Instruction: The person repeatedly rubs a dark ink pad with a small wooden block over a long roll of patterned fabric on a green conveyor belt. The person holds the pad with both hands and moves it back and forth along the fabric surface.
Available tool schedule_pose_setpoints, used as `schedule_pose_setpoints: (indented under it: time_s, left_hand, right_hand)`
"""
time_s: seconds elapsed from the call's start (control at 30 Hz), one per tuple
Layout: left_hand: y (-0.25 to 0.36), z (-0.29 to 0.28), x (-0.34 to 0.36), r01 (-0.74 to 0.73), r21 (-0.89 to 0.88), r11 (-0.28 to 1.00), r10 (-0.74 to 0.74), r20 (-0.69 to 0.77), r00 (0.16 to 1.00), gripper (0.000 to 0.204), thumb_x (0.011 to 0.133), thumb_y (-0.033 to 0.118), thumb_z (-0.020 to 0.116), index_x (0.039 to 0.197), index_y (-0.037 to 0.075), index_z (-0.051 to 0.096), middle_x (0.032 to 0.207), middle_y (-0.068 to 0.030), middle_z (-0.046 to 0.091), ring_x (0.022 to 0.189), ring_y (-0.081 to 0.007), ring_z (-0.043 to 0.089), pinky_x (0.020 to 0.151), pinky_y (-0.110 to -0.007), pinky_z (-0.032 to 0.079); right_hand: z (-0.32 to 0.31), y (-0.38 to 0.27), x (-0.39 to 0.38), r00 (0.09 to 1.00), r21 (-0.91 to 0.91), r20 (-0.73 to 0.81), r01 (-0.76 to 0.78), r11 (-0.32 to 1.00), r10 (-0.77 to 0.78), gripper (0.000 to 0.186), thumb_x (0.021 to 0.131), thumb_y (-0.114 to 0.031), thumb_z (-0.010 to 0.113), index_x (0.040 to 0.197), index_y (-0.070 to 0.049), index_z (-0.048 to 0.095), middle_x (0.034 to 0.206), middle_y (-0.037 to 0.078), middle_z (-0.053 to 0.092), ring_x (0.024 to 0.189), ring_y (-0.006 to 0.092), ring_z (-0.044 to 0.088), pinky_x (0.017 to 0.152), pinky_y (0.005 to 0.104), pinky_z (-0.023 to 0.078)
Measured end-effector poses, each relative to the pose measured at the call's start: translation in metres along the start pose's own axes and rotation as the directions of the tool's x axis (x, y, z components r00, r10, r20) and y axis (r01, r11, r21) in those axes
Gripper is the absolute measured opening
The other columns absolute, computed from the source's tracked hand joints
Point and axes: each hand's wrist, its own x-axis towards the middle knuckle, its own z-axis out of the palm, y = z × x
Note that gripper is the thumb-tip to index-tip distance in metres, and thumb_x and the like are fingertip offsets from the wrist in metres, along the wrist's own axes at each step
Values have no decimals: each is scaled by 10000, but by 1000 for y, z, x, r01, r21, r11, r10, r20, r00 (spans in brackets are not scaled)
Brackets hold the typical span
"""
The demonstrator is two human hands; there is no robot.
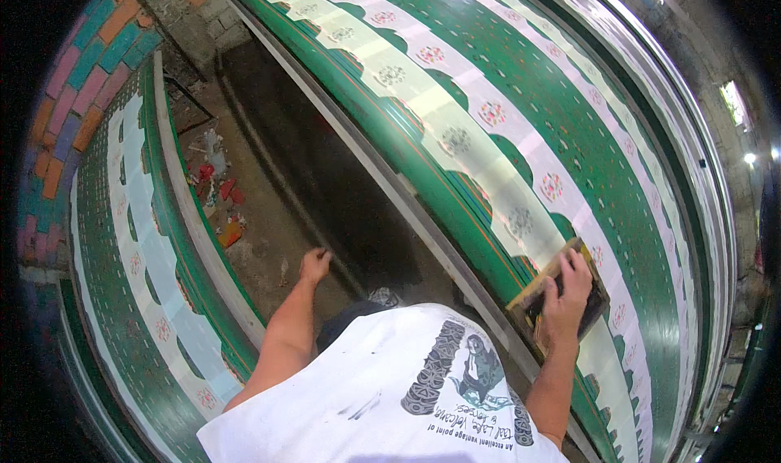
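My right hand (565, 300) grips a small wooden-framed printing screen (598, 307), its inside stained dark. The screen lies over the near edge of a pale cream cloth strip (480, 170) on the long green table to my right. Scalloped edges and dark grey round floral prints run along this strip. Beside it lies a pinkish-white strip (521, 150) whose round flowers also carry red and green. Over the aisle, my left hand (315, 264) hangs with its fingers curled, and nothing shows in it. What lies under the screen is hidden.
A second green table (175, 357) with printed strips stands to my left. Between the tables runs a dark floor aisle (301, 170), with red and orange scraps (224, 198) on its left side. A grey rail (382, 170) edges the right table. A painted brick wall (89, 80) stands far left.
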Motion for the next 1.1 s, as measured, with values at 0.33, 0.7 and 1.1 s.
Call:
schedule_pose_setpoints:
  time_s: [0.33,0.7,1.1]
  left_hand:
    - [-83,-42,43,367,203,908,-401,160,902,446,956,241,808,1357,47,814,1407,-193,784,1384,-324,714,1196,-458,534]
    - [-76,-109,80,440,-228,869,-448,15,894,498,1035,130,774,1501,-27,699,1503,-228,729,1389,-359,701,1182,-443,535]
    - [-85,-76,20,524,-73,849,-523,30,852,469,1018,143,805,1454,-13,736,1412,-212,775,1301,-324,739,1118,-416,556]
  right_hand:
    - [38,-13,75,995,-124,3,-100,987,101,559,1071,-247,721,1582,-49,611,1664,228,543,1568,449,465,1325,566,323]
    - [88,-63,128,988,-26,138,80,996,-75,598,1005,-169,788,1571,-69,620,1678,217,523,1537,450,489,1277,568,371]
    - [95,-35,135,985,25,143,98,995,-100,596,981,-126,798,1552,-65,640,1665,217,541,1532,441,502,1275,559,377]
